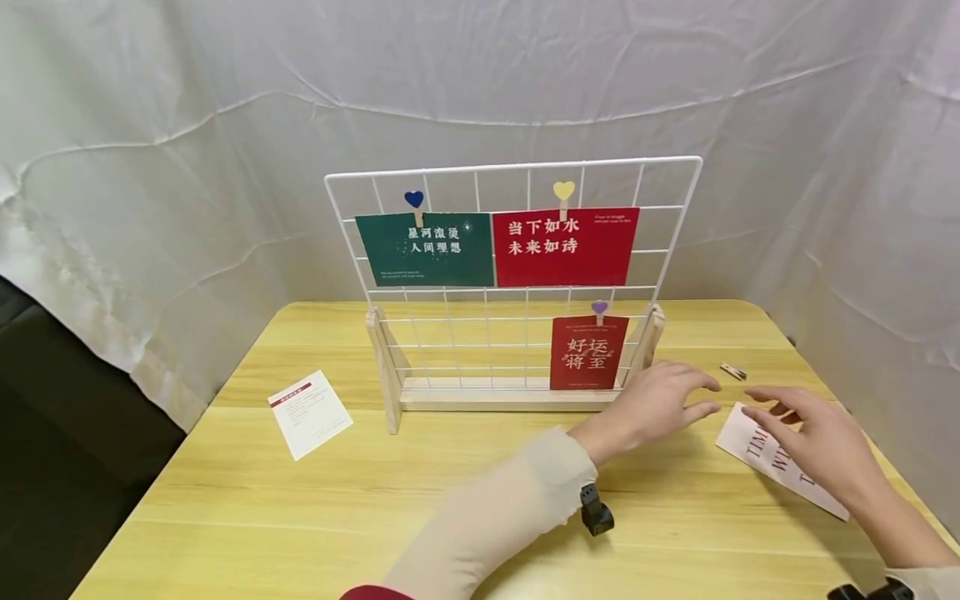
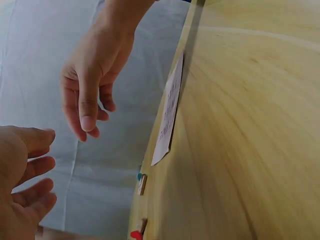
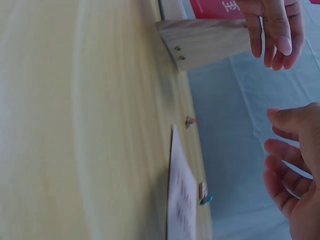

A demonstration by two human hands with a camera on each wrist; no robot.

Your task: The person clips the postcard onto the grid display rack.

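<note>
Above the right side of the table, my left hand [image 1: 648, 404] reaches across with fingers spread and loosely bent, holding nothing. My right hand [image 1: 821, 437] hovers over a white card with red lettering [image 1: 768, 454], its fingers relaxed and nothing between them. The right hand hides part of that card in the head view. Behind it lies a small wooden clip [image 1: 733, 371]. The left wrist view shows a teal-topped clip [image 2: 142, 184] and a red-topped clip [image 2: 138, 232] near the table edge, both apart from the hands.
A white wire grid [image 1: 517, 317] stands on a wooden base [image 1: 495, 400]. Heart clips hold a green card [image 1: 427, 262], a wide red card [image 1: 562, 267] and a small red card [image 1: 588, 371] on it. A white printed card [image 1: 311, 417] lies at left.
</note>
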